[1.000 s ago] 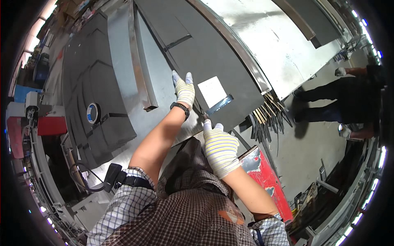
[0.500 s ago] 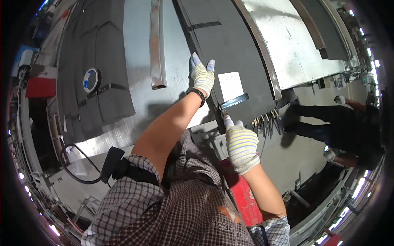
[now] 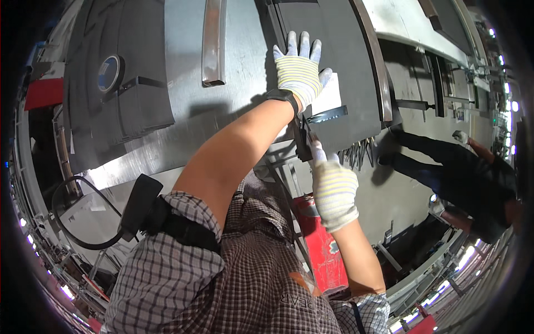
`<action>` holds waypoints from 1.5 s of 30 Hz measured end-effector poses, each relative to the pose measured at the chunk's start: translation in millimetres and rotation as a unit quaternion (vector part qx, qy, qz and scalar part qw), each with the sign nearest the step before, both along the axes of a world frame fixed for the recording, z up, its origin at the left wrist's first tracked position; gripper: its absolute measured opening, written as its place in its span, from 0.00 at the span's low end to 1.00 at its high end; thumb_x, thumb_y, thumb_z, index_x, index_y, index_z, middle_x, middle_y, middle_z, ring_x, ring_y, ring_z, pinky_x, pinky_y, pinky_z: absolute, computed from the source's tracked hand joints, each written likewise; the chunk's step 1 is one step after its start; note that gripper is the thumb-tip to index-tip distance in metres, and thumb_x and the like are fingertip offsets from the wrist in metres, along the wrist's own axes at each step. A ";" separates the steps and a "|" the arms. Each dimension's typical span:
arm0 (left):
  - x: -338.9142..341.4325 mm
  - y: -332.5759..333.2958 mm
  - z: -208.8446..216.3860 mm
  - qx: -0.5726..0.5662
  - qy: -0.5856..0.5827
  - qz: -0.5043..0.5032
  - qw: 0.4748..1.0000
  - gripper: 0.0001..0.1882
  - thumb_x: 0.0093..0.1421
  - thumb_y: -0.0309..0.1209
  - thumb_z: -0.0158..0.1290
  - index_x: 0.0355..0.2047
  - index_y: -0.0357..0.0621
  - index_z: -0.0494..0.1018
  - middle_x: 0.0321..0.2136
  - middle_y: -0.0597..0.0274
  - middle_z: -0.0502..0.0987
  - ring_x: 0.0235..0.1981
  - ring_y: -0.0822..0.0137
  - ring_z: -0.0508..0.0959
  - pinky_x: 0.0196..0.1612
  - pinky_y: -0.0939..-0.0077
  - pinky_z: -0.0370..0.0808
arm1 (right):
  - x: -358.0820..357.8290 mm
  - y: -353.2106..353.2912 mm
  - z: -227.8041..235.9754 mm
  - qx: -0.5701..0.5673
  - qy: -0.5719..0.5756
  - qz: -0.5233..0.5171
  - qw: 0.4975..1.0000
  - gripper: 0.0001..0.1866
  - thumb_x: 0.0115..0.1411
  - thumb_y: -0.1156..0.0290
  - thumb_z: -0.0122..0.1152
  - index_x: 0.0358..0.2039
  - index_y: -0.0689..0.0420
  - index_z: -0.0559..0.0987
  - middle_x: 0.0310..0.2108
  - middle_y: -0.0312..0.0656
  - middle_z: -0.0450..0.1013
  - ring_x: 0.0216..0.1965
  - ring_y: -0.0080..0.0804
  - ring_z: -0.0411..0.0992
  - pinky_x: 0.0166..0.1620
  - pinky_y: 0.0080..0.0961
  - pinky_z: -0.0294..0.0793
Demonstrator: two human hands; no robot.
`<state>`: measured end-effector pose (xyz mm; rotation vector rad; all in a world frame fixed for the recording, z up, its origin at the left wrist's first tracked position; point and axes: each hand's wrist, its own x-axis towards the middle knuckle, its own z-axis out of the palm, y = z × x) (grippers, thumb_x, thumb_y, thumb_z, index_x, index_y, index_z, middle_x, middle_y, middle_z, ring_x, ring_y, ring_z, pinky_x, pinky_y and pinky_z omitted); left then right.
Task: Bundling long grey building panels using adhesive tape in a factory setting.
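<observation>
My left hand (image 3: 300,72), in a striped knit glove, lies palm down with fingers spread on a dark grey sheet (image 3: 353,72). The thumb reaches over a white paper (image 3: 329,96). My right hand (image 3: 335,192), gloved alike, is closed at the sheet's near edge. It grips a slim tool (image 3: 313,136), whose exact kind I cannot make out; its dark tip points away from me, beside a narrow dark strip (image 3: 302,146) along the sheet's left edge. A shiny dark strip with a bluish sheen (image 3: 328,114) lies across the sheet just below the paper.
A brown metal bar (image 3: 213,47) rests on the grey metal tabletop (image 3: 186,67). Left of it, a tape roll (image 3: 110,73) sits on dark sheets (image 3: 139,106). Thin strips (image 3: 359,153) hang off the near edge. A person in dark clothes (image 3: 461,164) stands at right.
My left hand has shifted right, from the sheet's left edge onto its face, with fingers now spread and partly covering the paper. My right hand has moved slightly, still gripping the tool.
</observation>
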<state>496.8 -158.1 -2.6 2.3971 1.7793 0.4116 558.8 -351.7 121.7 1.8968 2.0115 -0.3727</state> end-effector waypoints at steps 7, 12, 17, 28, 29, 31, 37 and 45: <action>-1.8 -0.7 2.6 -0.008 0.008 -0.006 1.000 0.40 0.62 0.57 0.46 0.70 0.52 0.55 0.71 0.50 0.50 0.72 0.45 0.47 0.65 0.30 0.51 | 4.3 -37.3 0.0 0.046 -0.010 -0.006 0.999 0.26 0.58 0.72 0.54 0.59 0.50 0.72 0.28 0.46 0.76 0.22 0.40 0.77 0.25 0.34 0.78; -0.7 1.3 1.5 0.006 0.012 -0.006 1.000 0.39 0.63 0.56 0.46 0.70 0.53 0.56 0.71 0.51 0.49 0.72 0.45 0.46 0.65 0.31 0.50 | 2.5 -45.4 -18.7 -0.059 -0.049 -0.033 0.997 0.42 0.53 0.61 0.64 0.67 0.55 0.61 0.36 0.45 0.76 0.31 0.41 0.79 0.43 0.52 0.75; 2.2 0.1 2.5 -0.009 0.033 0.002 0.999 0.39 0.64 0.56 0.45 0.70 0.53 0.54 0.72 0.53 0.49 0.72 0.46 0.47 0.66 0.33 0.50 | 18.6 -64.9 -43.8 0.074 0.552 -0.332 0.761 0.23 0.64 0.71 0.61 0.58 0.63 0.69 0.43 0.44 0.77 0.35 0.32 0.78 0.43 0.31 0.77; 5.7 3.7 6.7 -0.012 0.060 -0.009 0.998 0.40 0.63 0.58 0.46 0.70 0.54 0.54 0.71 0.52 0.50 0.72 0.46 0.48 0.66 0.35 0.52 | 21.8 -15.8 -113.9 -0.050 0.623 -0.632 0.458 0.31 0.64 0.42 0.56 0.44 0.62 0.78 0.36 0.39 0.77 0.32 0.27 0.74 0.40 0.25 0.76; 4.4 5.6 5.7 -0.007 0.062 -0.008 0.998 0.41 0.62 0.58 0.46 0.70 0.54 0.54 0.71 0.52 0.50 0.72 0.46 0.48 0.66 0.35 0.52 | 23.6 -13.1 -115.6 -0.063 0.589 -0.626 0.507 0.32 0.65 0.40 0.55 0.43 0.63 0.78 0.35 0.37 0.76 0.31 0.25 0.71 0.39 0.24 0.75; 6.1 10.1 5.2 0.006 0.057 -0.011 0.998 0.41 0.62 0.60 0.46 0.70 0.54 0.54 0.71 0.52 0.50 0.71 0.46 0.48 0.66 0.35 0.53 | 17.3 -4.3 -122.8 -0.014 0.635 -0.627 0.451 0.32 0.64 0.39 0.53 0.41 0.62 0.79 0.33 0.36 0.75 0.29 0.24 0.70 0.35 0.24 0.73; 3.0 17.2 -2.1 0.014 0.060 -0.003 0.998 0.44 0.60 0.64 0.46 0.70 0.53 0.55 0.71 0.52 0.51 0.71 0.46 0.49 0.66 0.36 0.52 | 31.9 -9.6 -33.2 -0.134 0.536 -0.495 0.671 0.29 0.67 0.44 0.46 0.39 0.62 0.78 0.29 0.44 0.77 0.28 0.31 0.74 0.32 0.27 0.73; 5.4 17.2 0.3 0.003 0.054 0.004 0.999 0.45 0.60 0.65 0.45 0.71 0.53 0.53 0.72 0.52 0.49 0.72 0.47 0.46 0.68 0.37 0.49 | 1.9 -45.4 -45.4 -0.150 0.119 -0.315 0.930 0.16 0.70 0.64 0.35 0.43 0.63 0.68 0.31 0.62 0.78 0.34 0.58 0.79 0.40 0.51 0.78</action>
